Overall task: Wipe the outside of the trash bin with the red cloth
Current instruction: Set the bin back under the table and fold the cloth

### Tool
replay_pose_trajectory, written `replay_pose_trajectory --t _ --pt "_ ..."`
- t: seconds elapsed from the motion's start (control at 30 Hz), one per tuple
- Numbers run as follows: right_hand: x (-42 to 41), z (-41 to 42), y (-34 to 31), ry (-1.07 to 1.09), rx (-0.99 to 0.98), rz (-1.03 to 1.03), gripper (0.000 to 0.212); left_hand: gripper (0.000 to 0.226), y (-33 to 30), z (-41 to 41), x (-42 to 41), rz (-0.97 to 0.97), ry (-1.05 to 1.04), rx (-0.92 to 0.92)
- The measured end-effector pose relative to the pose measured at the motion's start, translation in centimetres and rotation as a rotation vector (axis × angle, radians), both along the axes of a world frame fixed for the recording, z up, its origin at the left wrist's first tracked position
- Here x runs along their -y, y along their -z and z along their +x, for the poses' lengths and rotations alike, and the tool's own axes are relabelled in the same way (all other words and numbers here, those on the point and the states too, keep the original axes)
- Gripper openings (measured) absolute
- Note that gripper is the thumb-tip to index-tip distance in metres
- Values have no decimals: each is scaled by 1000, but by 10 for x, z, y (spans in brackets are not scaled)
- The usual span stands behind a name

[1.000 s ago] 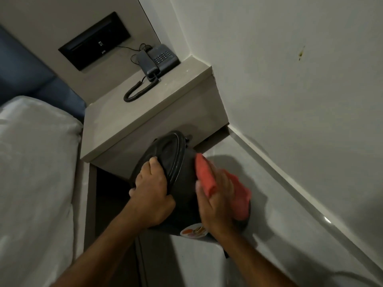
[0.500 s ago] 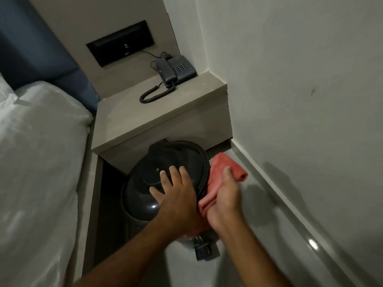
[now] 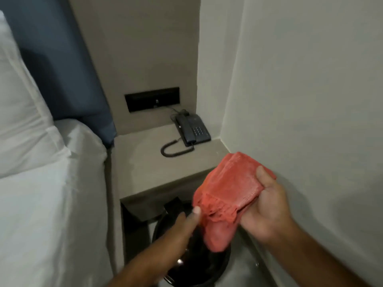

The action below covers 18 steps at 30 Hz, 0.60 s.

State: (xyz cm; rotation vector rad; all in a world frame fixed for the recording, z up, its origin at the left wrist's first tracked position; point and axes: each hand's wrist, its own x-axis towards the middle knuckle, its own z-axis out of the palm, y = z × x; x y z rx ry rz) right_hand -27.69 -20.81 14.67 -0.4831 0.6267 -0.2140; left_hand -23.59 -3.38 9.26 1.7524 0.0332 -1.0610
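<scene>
The black trash bin (image 3: 199, 266) stands upright on the floor below the bedside shelf, its round lid mostly hidden by my arms. My right hand (image 3: 267, 208) holds the red cloth (image 3: 228, 193) up in the air above the bin, palm up, thumb pressed on the cloth's far edge. The cloth hangs folded, its lower end drooping over the lid. My left hand (image 3: 180, 230) reaches from below with its fingertips touching the cloth's lower left edge, over the lid. Whether those fingers pinch the cloth is hard to tell because of blur.
A grey bedside shelf (image 3: 145, 172) carries a dark corded telephone (image 3: 191, 130). A black wall panel (image 3: 152, 99) sits above it. The white bed (image 3: 41, 183) and blue headboard (image 3: 62, 59) fill the left. A white wall (image 3: 310, 100) closes the right side.
My right hand lifted the red cloth off the bin's side and now holds it up above the lid. My left hand left the lid and reached the cloth's edge. The view tilted upward.
</scene>
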Motion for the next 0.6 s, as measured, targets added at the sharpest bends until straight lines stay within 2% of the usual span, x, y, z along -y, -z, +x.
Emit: replay_pose_trajectory --t 0.07,0.13,0.17,0.3,0.4,0.47,0.6 --pt "-25 27 -41 -28 -9 30 63 74 -44 7 -5 -287 -209 -240" --pt "-45 46 -77 -66 27 61 61 73 -82 14 -11 -491 -392 -349" --pt "-53 54 -101 -101 30 68 60 67 -110 20 -18 -507 -476 -348" --pt "-63 66 -182 -186 3 19 49 43 -209 41 -38 -447 -641 -205" --pt "-52 66 -238 -270 -47 -85 46 50 -278 52 -51 -351 -609 -91" --pt "-40 65 -257 -294 -94 -210 51 57 -307 62 -53 -287 -601 14" --pt "-7 77 -262 -342 -186 -432 53 44 -321 88 -43 -222 -606 137"
